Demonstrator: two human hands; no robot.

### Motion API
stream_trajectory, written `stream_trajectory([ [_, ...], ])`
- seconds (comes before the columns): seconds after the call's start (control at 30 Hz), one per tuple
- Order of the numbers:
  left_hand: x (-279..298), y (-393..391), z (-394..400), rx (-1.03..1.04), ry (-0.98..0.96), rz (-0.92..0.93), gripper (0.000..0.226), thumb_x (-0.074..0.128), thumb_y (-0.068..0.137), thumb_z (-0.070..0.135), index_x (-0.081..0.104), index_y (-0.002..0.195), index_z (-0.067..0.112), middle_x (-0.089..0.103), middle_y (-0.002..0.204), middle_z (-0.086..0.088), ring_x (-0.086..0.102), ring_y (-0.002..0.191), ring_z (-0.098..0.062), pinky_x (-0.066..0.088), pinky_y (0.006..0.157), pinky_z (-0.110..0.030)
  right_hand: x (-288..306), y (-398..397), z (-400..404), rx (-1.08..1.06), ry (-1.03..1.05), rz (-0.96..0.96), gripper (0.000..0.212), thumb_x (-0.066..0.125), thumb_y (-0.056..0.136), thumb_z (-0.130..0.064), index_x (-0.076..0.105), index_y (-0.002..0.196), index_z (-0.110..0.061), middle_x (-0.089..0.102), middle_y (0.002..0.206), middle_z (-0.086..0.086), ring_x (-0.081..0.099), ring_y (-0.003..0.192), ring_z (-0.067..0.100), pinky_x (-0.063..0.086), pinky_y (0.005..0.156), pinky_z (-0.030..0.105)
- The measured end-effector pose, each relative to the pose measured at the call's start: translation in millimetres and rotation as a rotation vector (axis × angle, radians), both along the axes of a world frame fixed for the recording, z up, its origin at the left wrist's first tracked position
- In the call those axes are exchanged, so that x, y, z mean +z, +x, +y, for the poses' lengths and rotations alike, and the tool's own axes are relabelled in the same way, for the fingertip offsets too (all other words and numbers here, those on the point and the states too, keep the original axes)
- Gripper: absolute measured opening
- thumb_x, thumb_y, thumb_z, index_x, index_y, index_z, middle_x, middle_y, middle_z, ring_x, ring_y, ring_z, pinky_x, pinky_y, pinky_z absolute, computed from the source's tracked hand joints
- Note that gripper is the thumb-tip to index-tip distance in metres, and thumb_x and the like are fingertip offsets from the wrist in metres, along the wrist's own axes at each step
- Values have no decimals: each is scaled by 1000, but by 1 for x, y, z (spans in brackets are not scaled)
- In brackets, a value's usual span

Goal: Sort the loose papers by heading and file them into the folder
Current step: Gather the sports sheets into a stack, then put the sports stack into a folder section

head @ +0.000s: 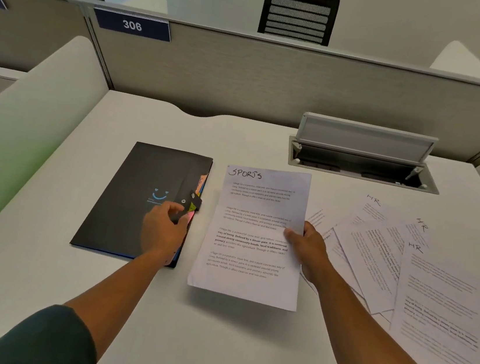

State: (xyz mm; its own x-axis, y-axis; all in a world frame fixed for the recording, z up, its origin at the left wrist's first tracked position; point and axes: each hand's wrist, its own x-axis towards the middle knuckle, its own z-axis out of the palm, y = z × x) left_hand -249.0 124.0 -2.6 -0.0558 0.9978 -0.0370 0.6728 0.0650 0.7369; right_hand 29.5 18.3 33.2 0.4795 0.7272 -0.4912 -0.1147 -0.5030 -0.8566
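Note:
A black folder (132,198) with a blue smiley mark lies closed on the white desk, coloured divider tabs showing at its right edge. My left hand (164,228) pinches the folder's flap strap by the snap button. My right hand (309,249) grips the right edge of a sheet headed "SPORTS" (253,235), held just above the desk beside the folder. Several loose sheets headed "HR" (411,265) lie fanned out to the right, partly under my right hand.
A cable hatch (361,155) stands with its lid up at the back right of the desk. A grey partition (276,82) with a "306" label closes off the far side. White side panels flank the desk; black chairs stand beyond.

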Motion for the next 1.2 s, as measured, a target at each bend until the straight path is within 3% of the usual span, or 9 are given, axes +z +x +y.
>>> stream_trajectory([
  [0.2,-8,-11,12,-93,-51,431,53,69,83,47,50,127,24,52,134,-8,43,130,-29,35,109,-56,-2,-9,10,-3,-16,-34,32,60,94,-16,56,125,-19,67,116,3,66,102,25,54,93,48],
  [0.33,-4,-13,15,-145,-129,582,73,68,80,57,39,138,23,37,147,-11,31,141,-32,24,111,-64,-1,-13,18,10,-14,-35,32,59,94,-17,56,126,-19,67,116,2,66,102,25,54,93,48],
  [0.4,-1,-13,16,-180,-170,580,78,67,80,58,35,140,20,35,146,-12,41,134,-34,37,106,-60,-1,-16,23,8,-9,-44,34,59,95,-18,55,128,-19,67,118,3,66,103,25,54,94,48],
  [0.5,7,-14,16,-216,-129,558,69,58,87,53,33,139,14,42,137,-14,61,105,-30,57,79,-41,-2,-19,28,-12,0,-43,36,58,94,-17,54,130,-18,66,119,3,66,104,26,53,94,50],
  [0.6,17,-14,16,-256,-55,626,47,47,94,44,38,129,13,56,114,-11,58,74,-20,45,56,-29,-3,-21,34,-19,6,-36,38,59,93,-18,53,131,-19,66,120,3,65,105,26,53,94,50],
  [0.73,26,-16,17,-302,-17,643,29,43,96,33,45,119,15,59,90,-5,58,65,-18,39,51,-27,2,-25,41,-27,24,-47,37,59,94,-17,53,131,-18,65,122,4,64,106,26,53,94,49],
  [0.9,38,-20,12,-322,29,597,32,46,98,30,40,127,17,52,80,0,47,55,-12,40,53,-26,8,-32,48,-28,40,-69,34,56,96,-16,51,129,-18,63,120,3,63,106,25,53,95,47],
  [1.07,49,-26,10,-319,65,583,36,46,98,21,40,134,18,59,84,-3,58,58,-21,56,59,-35,13,-44,55,-24,68,-97,30,51,99,-18,49,129,-16,60,118,2,60,107,24,52,93,40],
  [1.2,53,-32,12,-306,66,522,35,46,98,24,36,132,22,56,75,0,50,50,-14,43,50,-26,17,-57,63,-23,79,-151,29,46,101,-23,46,130,-17,56,115,-1,56,102,20,49,86,34],
])
